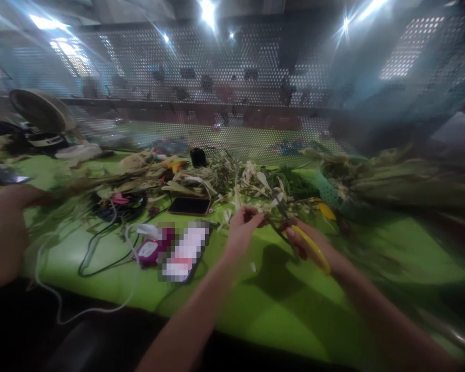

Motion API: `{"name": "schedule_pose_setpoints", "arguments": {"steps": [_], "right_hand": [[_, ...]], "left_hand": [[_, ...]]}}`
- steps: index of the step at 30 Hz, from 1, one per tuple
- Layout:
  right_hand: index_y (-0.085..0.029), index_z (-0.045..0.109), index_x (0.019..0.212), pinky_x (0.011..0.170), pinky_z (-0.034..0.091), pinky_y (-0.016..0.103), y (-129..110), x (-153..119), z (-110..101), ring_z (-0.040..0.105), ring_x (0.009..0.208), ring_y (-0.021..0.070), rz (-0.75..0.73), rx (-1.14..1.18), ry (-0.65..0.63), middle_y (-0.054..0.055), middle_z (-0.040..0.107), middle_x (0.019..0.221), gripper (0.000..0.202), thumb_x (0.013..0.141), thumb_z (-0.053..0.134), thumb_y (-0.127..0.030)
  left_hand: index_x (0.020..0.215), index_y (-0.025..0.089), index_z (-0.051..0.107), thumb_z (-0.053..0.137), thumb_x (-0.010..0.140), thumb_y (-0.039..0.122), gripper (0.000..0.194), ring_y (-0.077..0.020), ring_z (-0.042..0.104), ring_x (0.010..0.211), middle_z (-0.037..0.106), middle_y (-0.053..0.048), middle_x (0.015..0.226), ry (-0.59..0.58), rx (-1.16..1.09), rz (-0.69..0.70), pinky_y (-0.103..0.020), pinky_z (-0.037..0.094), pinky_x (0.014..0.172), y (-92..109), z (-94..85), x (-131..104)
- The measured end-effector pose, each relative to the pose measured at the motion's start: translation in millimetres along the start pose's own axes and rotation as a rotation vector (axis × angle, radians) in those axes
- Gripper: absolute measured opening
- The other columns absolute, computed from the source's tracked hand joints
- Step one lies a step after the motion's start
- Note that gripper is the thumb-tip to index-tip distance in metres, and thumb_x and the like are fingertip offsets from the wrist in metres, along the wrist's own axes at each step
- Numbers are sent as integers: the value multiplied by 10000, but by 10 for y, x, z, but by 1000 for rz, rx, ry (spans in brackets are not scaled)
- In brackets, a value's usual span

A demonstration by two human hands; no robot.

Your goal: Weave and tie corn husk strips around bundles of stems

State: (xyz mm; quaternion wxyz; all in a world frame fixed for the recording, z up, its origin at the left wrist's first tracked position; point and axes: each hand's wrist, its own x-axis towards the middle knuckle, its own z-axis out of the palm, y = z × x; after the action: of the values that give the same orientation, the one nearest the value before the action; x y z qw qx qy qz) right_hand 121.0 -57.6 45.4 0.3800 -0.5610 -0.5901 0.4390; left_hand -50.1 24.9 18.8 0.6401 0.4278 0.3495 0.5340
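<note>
My left hand [243, 227] is closed in a pinch just above the green table. A pale strip of dried husk [237, 195] rises from its fingers. Close by on the right, my right hand [300, 240] is wrapped round yellow-handled scissors [313, 248]. Their metal blades point up and to the left, toward my left hand. Behind both hands lies a heap of dried husk pieces [256, 178], with small cut bits scattered at its front. Motion blur hides the exact edges of the blades and the strip.
Left of my hands lie a lit phone [186, 253], a purple power socket [153, 248] with cables, and a dark phone [189, 205]. Another person's hand [8, 227] is at the far left. A green basket [327, 188] and long dried stalks [406, 178] stand right, before a perforated metal screen [217, 93].
</note>
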Motion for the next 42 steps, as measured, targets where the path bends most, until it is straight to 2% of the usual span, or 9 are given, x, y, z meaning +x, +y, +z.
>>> {"name": "schedule_pose_setpoints", "arguments": {"steps": [8, 21, 27, 37, 42], "right_hand": [[-214, 490, 930, 401, 307, 210, -9, -10, 31, 367, 481, 80, 25, 64, 33, -68, 370, 644, 543, 810, 556, -739], [-211, 540, 1045, 418, 296, 212, 42, 7, -3, 353, 503, 85, 13, 4, 0, -52, 407, 658, 498, 856, 558, -672], [-205, 542, 973, 416, 293, 211, 14, 1, 21, 345, 499, 79, 15, 15, 20, -48, 410, 664, 497, 836, 573, -682], [-205, 533, 933, 386, 274, 212, 34, 10, 19, 322, 432, 76, 26, 6, 49, -80, 366, 564, 508, 833, 552, -703], [-208, 524, 848, 390, 266, 221, 19, 29, 55, 308, 445, 79, 58, 61, 73, -79, 360, 562, 529, 761, 618, -721]], "left_hand": [[822, 166, 577, 796, 681, 322, 304, -121, 637, 673, 639, 18, 732, -22, 7, -10, -273, 502, 722, -33, -7, -6], [802, 169, 559, 813, 650, 314, 329, -117, 640, 642, 614, 37, 727, 24, -59, -38, -274, 487, 706, -34, -3, -1], [803, 170, 561, 815, 653, 315, 329, -123, 650, 654, 618, 37, 723, 16, -61, -53, -279, 493, 720, -38, -1, 0], [810, 166, 561, 806, 664, 312, 320, -129, 662, 663, 637, 29, 723, 4, -52, -71, -278, 492, 734, -21, 1, -16], [797, 165, 566, 804, 663, 311, 309, -116, 640, 649, 619, 34, 712, 6, -57, -47, -271, 485, 724, -46, -9, 13]]}}
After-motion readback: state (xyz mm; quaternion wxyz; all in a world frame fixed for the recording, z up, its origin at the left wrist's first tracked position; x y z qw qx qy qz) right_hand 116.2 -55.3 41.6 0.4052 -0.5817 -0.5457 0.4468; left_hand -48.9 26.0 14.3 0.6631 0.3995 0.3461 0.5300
